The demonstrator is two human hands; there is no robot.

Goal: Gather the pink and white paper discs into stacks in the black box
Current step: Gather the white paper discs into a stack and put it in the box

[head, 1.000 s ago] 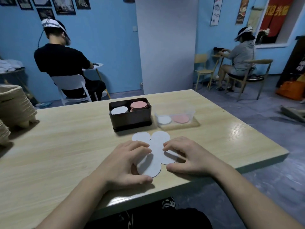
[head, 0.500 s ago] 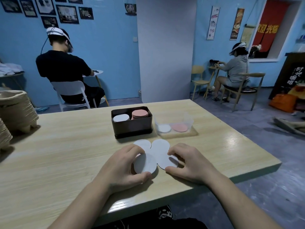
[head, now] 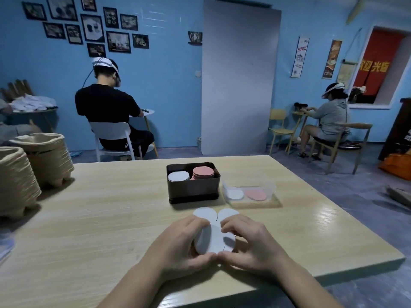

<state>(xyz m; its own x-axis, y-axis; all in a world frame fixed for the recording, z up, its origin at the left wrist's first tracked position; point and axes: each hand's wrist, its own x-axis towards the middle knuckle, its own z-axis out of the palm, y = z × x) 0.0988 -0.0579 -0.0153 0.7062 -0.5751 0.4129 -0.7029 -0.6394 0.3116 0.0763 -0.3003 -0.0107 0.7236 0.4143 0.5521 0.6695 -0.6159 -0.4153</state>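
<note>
A: Hands?
B: Loose discs (head: 212,240), lower centre, are clamped between left hand (head: 175,247) and right hand (head: 253,245). Fingers are curled over the pile, thumbs almost met at its near edge.
A: Box?
B: Box (head: 193,193) is seen mid-frame on the table (head: 100,218). Inside: white stack (head: 178,176) left, pink stack (head: 203,172) right.

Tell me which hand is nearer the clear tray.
Right. The right hand rests just this side of the clear tray; the left hand is farther left, below the black box.
</note>
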